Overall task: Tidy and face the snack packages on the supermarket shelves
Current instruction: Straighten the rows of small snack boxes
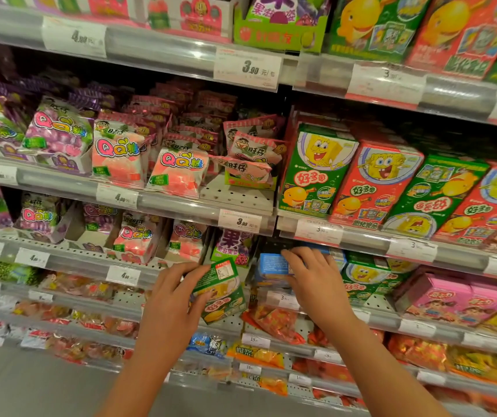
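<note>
While both arms reach in from the bottom of the view, I've got the left hand (175,299) wrapped round a green snack box (221,288), fingers curled over its left edge and thumb on its face; that grip is grasping the box, which sits tilted with its top leaning toward two o'clock, held just off the front of the shelf edge (138,284). At three o'clock from it, close by, the right hand (316,278) lies over a blue box (271,266), fingers bent across its top and right side, so this grip is clasping the blue box where it stands on the shelf. The green box sits at nine o'clock of the blue one, the two near but apart.

Up at twelve o'clock, pink gummy bags (147,164) lean forward in rows, with purple gummy bags (57,133) at their nine o'clock. At two o'clock stand green and red cartoon boxes (373,182), packed side by side and slanting. Price tags (239,221) line each shelf rail. At four o'clock, pink boxes (449,299) lie on a lower shelf, and orange bags (274,323) fill the shelves beneath the hands. Grey floor (30,386) shows at seven o'clock.
</note>
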A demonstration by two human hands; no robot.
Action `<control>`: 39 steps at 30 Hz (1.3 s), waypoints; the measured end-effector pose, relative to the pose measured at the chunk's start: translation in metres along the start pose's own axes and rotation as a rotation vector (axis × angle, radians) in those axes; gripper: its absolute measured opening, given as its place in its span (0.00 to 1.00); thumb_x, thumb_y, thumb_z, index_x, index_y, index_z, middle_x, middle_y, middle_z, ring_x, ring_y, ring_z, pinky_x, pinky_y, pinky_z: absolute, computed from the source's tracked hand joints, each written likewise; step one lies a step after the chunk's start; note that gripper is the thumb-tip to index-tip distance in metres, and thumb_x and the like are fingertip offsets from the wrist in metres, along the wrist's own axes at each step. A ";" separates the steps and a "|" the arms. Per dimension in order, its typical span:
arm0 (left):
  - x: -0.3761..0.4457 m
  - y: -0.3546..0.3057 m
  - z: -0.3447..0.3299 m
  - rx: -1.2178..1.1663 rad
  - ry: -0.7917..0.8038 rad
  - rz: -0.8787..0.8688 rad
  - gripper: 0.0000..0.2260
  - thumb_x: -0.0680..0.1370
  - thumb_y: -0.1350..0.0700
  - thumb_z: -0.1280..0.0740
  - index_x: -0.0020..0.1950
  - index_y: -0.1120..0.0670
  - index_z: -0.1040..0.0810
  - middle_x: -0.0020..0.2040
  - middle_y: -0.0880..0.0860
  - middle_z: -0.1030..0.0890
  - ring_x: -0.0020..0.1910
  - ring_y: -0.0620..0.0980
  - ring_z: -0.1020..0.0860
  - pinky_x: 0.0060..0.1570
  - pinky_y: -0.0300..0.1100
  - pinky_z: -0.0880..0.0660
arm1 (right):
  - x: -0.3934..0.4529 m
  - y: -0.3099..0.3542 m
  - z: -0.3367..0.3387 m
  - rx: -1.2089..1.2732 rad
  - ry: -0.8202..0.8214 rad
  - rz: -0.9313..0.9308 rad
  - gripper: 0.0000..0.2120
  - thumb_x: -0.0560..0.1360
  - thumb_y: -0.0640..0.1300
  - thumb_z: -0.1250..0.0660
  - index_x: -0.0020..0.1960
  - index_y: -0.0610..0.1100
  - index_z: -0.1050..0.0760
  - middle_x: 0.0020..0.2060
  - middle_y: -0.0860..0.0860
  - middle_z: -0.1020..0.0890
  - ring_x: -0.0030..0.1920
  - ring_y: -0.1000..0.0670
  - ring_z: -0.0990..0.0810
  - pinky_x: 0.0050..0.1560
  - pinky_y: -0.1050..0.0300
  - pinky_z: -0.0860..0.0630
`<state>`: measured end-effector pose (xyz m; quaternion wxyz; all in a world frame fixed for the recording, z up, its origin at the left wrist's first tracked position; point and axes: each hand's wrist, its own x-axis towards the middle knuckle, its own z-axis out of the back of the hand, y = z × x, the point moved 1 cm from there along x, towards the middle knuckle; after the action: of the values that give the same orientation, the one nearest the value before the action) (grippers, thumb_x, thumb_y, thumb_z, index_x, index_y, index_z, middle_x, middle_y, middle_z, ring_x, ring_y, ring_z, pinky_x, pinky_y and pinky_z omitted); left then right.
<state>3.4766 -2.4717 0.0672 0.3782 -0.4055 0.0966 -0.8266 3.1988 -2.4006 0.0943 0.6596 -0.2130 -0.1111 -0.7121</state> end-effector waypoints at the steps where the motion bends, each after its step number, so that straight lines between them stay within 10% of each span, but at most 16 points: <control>1: 0.000 0.000 -0.001 -0.004 0.000 0.002 0.24 0.71 0.60 0.22 0.67 0.55 0.21 0.62 0.53 0.22 0.59 0.53 0.26 0.52 0.50 0.22 | 0.000 0.000 -0.002 -0.002 0.012 -0.007 0.30 0.67 0.42 0.20 0.67 0.45 0.23 0.58 0.48 0.20 0.56 0.43 0.21 0.53 0.44 0.23; 26: 0.003 -0.027 -0.029 -0.064 0.131 -0.027 0.23 0.72 0.59 0.22 0.66 0.54 0.21 0.61 0.50 0.23 0.60 0.49 0.26 0.57 0.42 0.28 | -0.019 -0.017 0.014 0.186 0.042 -0.061 0.22 0.77 0.43 0.30 0.70 0.44 0.26 0.67 0.46 0.22 0.67 0.42 0.25 0.68 0.38 0.29; 32: 0.010 -0.066 -0.051 -0.163 0.233 -0.070 0.22 0.73 0.54 0.23 0.67 0.48 0.21 0.61 0.44 0.24 0.60 0.43 0.29 0.58 0.40 0.29 | -0.074 -0.013 0.027 0.779 0.182 -0.239 0.31 0.77 0.66 0.34 0.77 0.64 0.39 0.72 0.70 0.32 0.71 0.68 0.35 0.67 0.72 0.38; 39: 0.019 -0.112 -0.079 -0.288 0.368 -0.170 0.19 0.78 0.42 0.34 0.68 0.44 0.22 0.64 0.38 0.26 0.64 0.38 0.31 0.64 0.39 0.32 | -0.099 -0.041 0.035 0.839 0.183 -0.370 0.31 0.73 0.54 0.23 0.73 0.59 0.30 0.64 0.64 0.22 0.62 0.62 0.23 0.62 0.57 0.24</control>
<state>3.3489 -2.4189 0.0790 0.2215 -0.3043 0.2463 -0.8932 3.1674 -2.2927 0.0856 0.5578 0.1595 -0.3669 -0.7272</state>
